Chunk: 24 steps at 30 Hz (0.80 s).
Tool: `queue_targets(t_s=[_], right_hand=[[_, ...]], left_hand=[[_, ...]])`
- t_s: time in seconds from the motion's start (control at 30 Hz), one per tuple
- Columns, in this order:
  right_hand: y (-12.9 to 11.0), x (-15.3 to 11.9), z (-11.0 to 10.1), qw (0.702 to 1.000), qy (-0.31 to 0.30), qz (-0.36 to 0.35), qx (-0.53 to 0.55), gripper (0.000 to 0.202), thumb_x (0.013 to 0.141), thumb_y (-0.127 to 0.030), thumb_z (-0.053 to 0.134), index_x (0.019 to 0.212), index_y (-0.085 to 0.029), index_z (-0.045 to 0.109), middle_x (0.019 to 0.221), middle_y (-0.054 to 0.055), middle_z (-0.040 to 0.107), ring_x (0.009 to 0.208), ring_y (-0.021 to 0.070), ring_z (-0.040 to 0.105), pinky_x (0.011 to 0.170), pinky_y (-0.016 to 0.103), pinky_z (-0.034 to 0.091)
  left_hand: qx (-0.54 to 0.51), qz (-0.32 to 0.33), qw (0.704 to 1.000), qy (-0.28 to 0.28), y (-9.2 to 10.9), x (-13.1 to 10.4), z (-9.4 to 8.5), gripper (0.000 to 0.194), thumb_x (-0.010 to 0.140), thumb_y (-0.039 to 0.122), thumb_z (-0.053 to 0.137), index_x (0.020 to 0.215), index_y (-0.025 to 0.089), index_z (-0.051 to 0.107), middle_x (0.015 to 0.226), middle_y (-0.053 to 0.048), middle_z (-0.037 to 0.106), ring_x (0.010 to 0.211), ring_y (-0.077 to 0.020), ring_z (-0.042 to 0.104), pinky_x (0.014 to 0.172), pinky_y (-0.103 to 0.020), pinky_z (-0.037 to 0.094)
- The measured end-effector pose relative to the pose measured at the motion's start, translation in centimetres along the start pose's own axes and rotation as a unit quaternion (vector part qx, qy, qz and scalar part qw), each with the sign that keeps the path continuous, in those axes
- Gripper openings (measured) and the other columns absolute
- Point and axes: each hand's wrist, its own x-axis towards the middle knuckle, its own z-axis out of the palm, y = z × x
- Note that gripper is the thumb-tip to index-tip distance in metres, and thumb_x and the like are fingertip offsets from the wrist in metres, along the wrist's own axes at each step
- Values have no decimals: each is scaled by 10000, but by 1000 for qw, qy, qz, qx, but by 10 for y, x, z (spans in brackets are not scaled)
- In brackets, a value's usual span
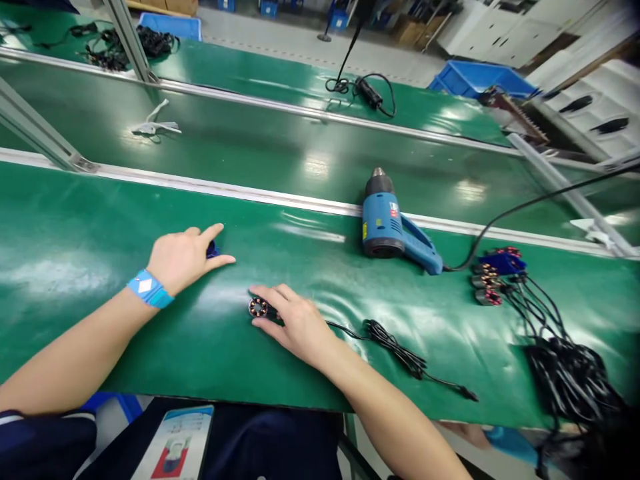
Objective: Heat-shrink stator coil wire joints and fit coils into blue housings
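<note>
My right hand rests on the green table with its fingers closed around a small round motor stator with copper windings. A black cable runs from the stator to the right, coiled partway. My left hand, with a blue wrist strap, lies flat on the table farther left and covers a small dark blue part, which peeks out between thumb and forefinger.
A blue heat gun lies on its side at mid-table, its black cord leading right. Several more stators with tangled black cables are piled at the right. Beyond a metal rail lie a second green table, blue bins and cables.
</note>
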Motion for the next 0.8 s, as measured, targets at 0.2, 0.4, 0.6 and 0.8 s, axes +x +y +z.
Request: queue_targets(t_s=[0.2, 0.4, 0.6, 0.8], right_hand=[[4, -1, 5, 998, 7, -48, -27, 374, 1004, -276, 654, 1372, -306, 597, 1171, 53, 583, 857, 163, 666, 783, 318, 615], [7, -1, 7, 998, 28, -47, 39, 382, 957, -279, 732, 1310, -224, 599, 1210, 66, 650, 1062, 203, 670, 949, 337, 590], [7, -5, 12, 997, 42, -64, -13, 336, 1001, -291, 666, 1306, -168, 599, 1181, 90, 660, 1013, 212, 682, 872, 330, 612], [6, -7, 9, 999, 45, -9, 25, 590, 928, -319, 765, 1424, -203, 468, 1176, 93, 641, 1020, 247, 672, 875, 375, 611]], left_hand=[[-76, 59, 995, -21, 13, -13, 4, 685, 936, 753, 453, 1402, 255, 521, 1033, -106, 719, 883, -328, 703, 621, -317, 425], [-277, 130, 944, -123, -16, -14, 3, 763, 881, 651, 634, 1501, 268, 407, 775, 3, 679, 722, -228, 670, 638, -292, 450], [-301, 141, 935, -119, -36, -11, 2, 771, 843, 702, 643, 1469, 288, 465, 824, -9, 584, 705, -201, 587, 646, -309, 467], [-348, 178, 918, -65, -45, -2, 11, 892, 781, 686, 739, 1524, 349, 380, 1423, -79, 460, 1139, -264, 561, 957, -381, 511]])
